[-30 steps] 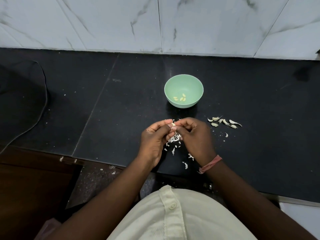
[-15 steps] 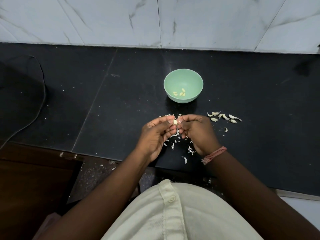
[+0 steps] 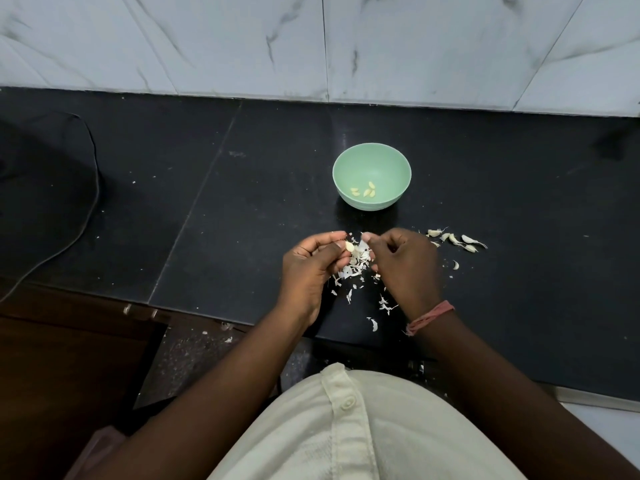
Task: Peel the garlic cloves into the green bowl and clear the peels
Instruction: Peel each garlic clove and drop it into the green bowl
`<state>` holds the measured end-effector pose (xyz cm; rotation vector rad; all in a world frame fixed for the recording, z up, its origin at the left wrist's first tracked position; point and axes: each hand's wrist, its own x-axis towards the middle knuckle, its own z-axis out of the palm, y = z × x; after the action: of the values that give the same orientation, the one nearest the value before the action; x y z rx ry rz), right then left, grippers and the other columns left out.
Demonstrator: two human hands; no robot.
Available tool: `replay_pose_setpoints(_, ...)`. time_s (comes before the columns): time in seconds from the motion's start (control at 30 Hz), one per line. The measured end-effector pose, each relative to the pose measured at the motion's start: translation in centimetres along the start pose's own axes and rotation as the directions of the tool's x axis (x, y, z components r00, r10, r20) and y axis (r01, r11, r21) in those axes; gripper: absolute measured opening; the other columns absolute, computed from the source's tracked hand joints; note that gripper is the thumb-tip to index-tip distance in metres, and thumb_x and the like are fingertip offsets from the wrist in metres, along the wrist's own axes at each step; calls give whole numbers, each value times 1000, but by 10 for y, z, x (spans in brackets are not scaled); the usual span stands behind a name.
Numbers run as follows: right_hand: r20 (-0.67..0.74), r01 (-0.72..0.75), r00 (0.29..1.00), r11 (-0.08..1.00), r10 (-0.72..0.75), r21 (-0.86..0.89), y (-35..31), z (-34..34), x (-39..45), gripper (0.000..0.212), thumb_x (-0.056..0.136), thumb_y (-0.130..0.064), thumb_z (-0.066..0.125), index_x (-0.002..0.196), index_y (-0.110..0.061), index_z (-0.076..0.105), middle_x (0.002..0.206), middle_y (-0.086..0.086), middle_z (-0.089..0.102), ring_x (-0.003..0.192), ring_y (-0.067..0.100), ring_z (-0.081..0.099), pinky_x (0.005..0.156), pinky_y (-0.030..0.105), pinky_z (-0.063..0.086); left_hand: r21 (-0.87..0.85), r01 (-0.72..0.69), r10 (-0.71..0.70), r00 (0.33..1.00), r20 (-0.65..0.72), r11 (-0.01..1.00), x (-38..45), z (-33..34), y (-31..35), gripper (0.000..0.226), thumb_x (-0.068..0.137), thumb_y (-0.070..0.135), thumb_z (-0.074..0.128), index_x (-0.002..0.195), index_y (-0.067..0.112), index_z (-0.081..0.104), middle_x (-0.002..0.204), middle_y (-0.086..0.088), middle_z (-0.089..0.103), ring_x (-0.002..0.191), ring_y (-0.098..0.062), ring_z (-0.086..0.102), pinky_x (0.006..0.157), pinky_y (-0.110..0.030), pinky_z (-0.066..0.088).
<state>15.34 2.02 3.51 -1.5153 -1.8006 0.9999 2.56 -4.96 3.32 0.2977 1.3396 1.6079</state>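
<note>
Black counter (image 3: 519, 202) | left hand (image 3: 308, 268) pinches garlic clove (image 3: 349, 246), long axis upright

The desk (image 3: 519, 202) is dark polished stone, speckled and faintly glossy. Behind it, the wall tiles (image 3: 207, 39) are smooth white marble-look with grey veins. The green bowl (image 3: 372, 174) looks like matt plastic. The garlic peels (image 3: 353, 268) are thin, papery and white. The shirt (image 3: 363, 427) is cream woven cloth.

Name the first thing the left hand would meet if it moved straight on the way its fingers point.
Probably the right hand: the left hand points across the peels towards it.
</note>
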Motion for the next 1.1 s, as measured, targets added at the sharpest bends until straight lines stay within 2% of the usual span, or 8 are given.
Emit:
replay_pose_setpoints(0.07, -15, 0, 1000, 1000, 0, -12, -1, 2, -1, 25, 86, -35, 75, 69, -18, 68, 63, -5, 69, 61, 11, 67, 67, 37, 55, -25, -3, 3, 1000, 5, 1000, 0, 0, 0, 17, 88, -6, 68, 102, 1, 73, 88, -13, 73, 79, -17, 70, 82, -25, 60)
replay_pose_setpoints(0.13, 22, 4, 1000, 994, -6, 108, -3, 3, -4, 9, 87, -12, 73, 88, -20, 71, 81, -7, 73, 75, 7, 70, 79, 37, 59, -40, -6, 7, 1000, 6, 999, 0, 0, 0, 17, 87, -7, 68, 102, 1, 73, 90, -14, 72, 80, -18, 70, 81, -25, 60)
replay_pose_setpoints(0.23, 57, 77, 994, 976, -90, 205, -6, 6, -9, 35, 89, 7, 58, 112, -17, 68, 102, -4, 73, 95, 4, 70, 92, 34, 57, -58, -9, 9, 1000, -1, 998, 0, 0, 0, 17, 87, -7, 68, 101, 1, 72, 92, -14, 72, 83, -19, 70, 81, -25, 60)
replay_pose_setpoints(0.33, 30, 102, 993, 957, -114, 271, -10, 9, -13, 23, 90, -2, 66, 107, -17, 72, 93, -7, 75, 91, 5, 71, 88, 37, 59, -109, 7, -8, 1000, -10, 994, 0, 0, 1, 16, 87, -7, 69, 102, 0, 71, 90, -13, 74, 83, -20, 71, 80, -25, 60)
replay_pose_setpoints(0.43, 24, 55, 997, 933, -68, 354, -15, 10, -16, 27, 88, -2, 68, 109, -19, 69, 86, -4, 75, 84, 10, 72, 84, 39, 60, -149, 9, -10, 1000, -8, 989, 0, 1, 2, 15, 87, -8, 68, 100, 0, 70, 88, -13, 73, 81, -20, 72, 78, -25, 60)
replay_pose_setpoints(0.7, -57, 118, 993, 944, -106, 307, -20, 10, -14, 23, 83, -2, 71, 101, -15, 62, 78, -6, 67, 68, 1, 62, 67, 16, 52, -113, -27, 30, 999, 28, 993, -1, 5, 2, 18, 85, -8, 70, 99, 2, 70, 89, -12, 73, 85, -20, 71, 76, -25, 58)
replay_pose_setpoints(0.87, -67, 167, 985, 970, -157, 176, -19, 10, -11, 24, 80, -9, 73, 93, -18, 55, 73, -9, 62, 65, 3, 61, 63, 19, 51, -29, -82, 83, 995, 47, 996, -2, 4, 1, 22, 83, -8, 72, 102, 4, 71, 93, -15, 72, 92, -24, 69, 85, -32, 57)
replay_pose_setpoints(1.1, -52, 163, 986, 975, -157, 152, -22, 7, -10, 26, 80, -10, 72, 88, -19, 49, 69, -2, 62, 60, 10, 59, 61, 29, 52, -11, -80, 81, 996, 38, 997, -3, 5, 5, 20, 84, -9, 70, 101, 1, 70, 90, -13, 72, 86, -20, 70, 76, -26, 57)
